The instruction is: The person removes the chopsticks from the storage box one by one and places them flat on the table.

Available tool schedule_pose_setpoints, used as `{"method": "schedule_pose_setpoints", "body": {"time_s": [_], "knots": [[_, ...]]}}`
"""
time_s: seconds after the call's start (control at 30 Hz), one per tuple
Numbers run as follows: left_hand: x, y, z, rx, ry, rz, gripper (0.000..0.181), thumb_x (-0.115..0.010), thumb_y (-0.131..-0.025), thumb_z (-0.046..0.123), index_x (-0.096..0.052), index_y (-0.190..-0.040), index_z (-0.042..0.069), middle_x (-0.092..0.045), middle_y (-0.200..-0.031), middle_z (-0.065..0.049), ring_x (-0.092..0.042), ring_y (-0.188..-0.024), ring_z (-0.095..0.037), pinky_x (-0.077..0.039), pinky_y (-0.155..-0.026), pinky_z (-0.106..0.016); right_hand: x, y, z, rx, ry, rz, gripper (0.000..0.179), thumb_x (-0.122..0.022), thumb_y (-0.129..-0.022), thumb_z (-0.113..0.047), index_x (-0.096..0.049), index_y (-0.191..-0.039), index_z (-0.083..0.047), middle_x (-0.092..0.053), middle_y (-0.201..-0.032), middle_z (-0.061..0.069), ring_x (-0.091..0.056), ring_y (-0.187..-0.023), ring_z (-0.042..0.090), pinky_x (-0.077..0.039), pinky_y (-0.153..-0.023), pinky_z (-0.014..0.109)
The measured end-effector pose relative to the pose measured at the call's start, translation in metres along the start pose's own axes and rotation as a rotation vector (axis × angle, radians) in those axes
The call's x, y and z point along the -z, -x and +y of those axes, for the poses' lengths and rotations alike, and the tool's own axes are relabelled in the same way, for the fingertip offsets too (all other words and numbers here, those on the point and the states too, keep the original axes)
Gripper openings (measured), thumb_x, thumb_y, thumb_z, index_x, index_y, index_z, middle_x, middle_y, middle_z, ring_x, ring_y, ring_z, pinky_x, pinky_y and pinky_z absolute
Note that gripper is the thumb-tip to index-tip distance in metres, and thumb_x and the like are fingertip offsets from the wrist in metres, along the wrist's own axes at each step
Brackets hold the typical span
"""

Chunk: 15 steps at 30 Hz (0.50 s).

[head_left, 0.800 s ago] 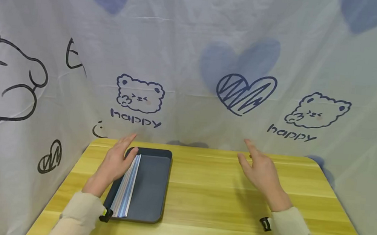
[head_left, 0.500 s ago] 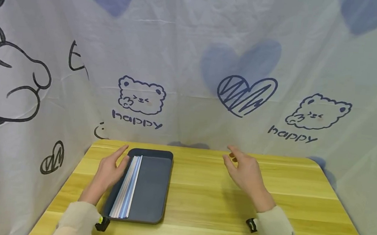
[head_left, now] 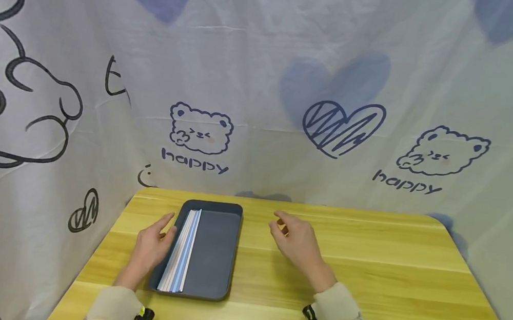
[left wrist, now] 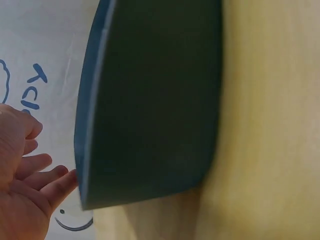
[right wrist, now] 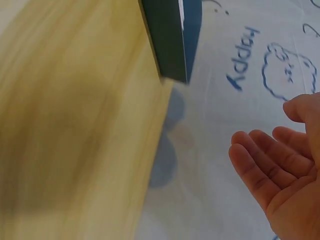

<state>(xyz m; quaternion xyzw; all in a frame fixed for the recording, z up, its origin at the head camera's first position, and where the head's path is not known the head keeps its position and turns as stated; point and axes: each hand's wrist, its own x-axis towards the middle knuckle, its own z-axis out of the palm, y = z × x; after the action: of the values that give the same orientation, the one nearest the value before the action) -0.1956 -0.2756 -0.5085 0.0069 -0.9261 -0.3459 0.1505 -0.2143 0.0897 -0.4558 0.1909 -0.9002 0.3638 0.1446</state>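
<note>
Fingers of the left hand (head_left: 149,246) are loosely bent and a little apart, the thumb standing off from them, beside the left edge of the dark blue-grey tray (head_left: 212,253). From the left wrist a fingertip shows right against the tray's wall, but whether it touches I cannot tell. On the right hand (head_left: 299,244) the fingers are gently bent and close together, with the thumb apart; this hand is to the right of the tray, a stretch of table between them.

The tray rests on the left part of the wood-grain table (head_left: 366,273), its far end near the table's far edge. Inside, slim white and blue strips (head_left: 180,250) lie side by side along the left side, slanting from the near left corner to the far end. The tray's raised left wall stands between them and the left hand.

Beyond the table hangs a pale curtain (head_left: 262,145) printed with hearts, bear heads and the word "happy"; on the left a pale sheet (head_left: 46,222) carries bold black outlines. Cream sleeves (head_left: 112,306) cover both forearms, with a small black device (head_left: 310,314) at each wrist.
</note>
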Motion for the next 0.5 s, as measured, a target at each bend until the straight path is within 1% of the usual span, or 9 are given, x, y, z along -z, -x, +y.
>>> {"method": "schedule_pose_setpoints", "body": {"time_s": [0.13, 0.23, 0.4, 0.5], "knots": [[-0.002, 0.004, -0.004, 0.03, 0.015, -0.003, 0.047, -0.062, -0.105, 0.011, -0.055, -0.149, -0.005, -0.057, -0.148, -0.031, -0.066, -0.122, -0.048, -0.059, -0.093, -0.052, -0.016, 0.0, -0.009, 0.04, -0.013, -0.029, 0.035, -0.071, -0.101, -0.022, -0.073, -0.13, -0.003, -0.079, -0.106, 0.011, -0.068, -0.074, 0.014, -0.054, -0.064, 0.025], [-0.004, 0.006, -0.007, 0.037, 0.019, -0.006, 0.047, -0.062, -0.105, 0.01, -0.055, -0.148, -0.007, -0.058, -0.146, -0.032, -0.066, -0.124, -0.048, -0.059, -0.094, -0.051, -0.027, 0.0, -0.015, 0.062, -0.008, -0.038, 0.033, -0.071, -0.101, -0.022, -0.074, -0.128, -0.002, -0.079, -0.105, 0.011, -0.068, -0.074, 0.014, -0.055, -0.066, 0.025], [-0.007, 0.007, -0.009, 0.092, 0.037, -0.047, 0.049, -0.058, -0.107, 0.013, -0.051, -0.152, -0.006, -0.053, -0.153, -0.029, -0.063, -0.13, -0.046, -0.056, -0.101, -0.051, -0.042, -0.002, -0.024, 0.094, -0.051, -0.043, 0.028, -0.07, -0.1, -0.017, -0.076, -0.122, 0.0, -0.079, -0.105, 0.015, -0.072, -0.078, 0.021, -0.059, -0.071, 0.029], [-0.009, 0.01, -0.01, 0.108, 0.037, -0.047, 0.049, -0.058, -0.107, 0.013, -0.051, -0.152, -0.005, -0.056, -0.15, -0.03, -0.065, -0.127, -0.044, -0.057, -0.1, -0.05, -0.051, -0.002, -0.028, 0.099, -0.086, -0.055, 0.026, -0.069, -0.1, -0.016, -0.077, -0.12, 0.0, -0.079, -0.105, 0.016, -0.072, -0.08, 0.023, -0.058, -0.071, 0.029]]}}
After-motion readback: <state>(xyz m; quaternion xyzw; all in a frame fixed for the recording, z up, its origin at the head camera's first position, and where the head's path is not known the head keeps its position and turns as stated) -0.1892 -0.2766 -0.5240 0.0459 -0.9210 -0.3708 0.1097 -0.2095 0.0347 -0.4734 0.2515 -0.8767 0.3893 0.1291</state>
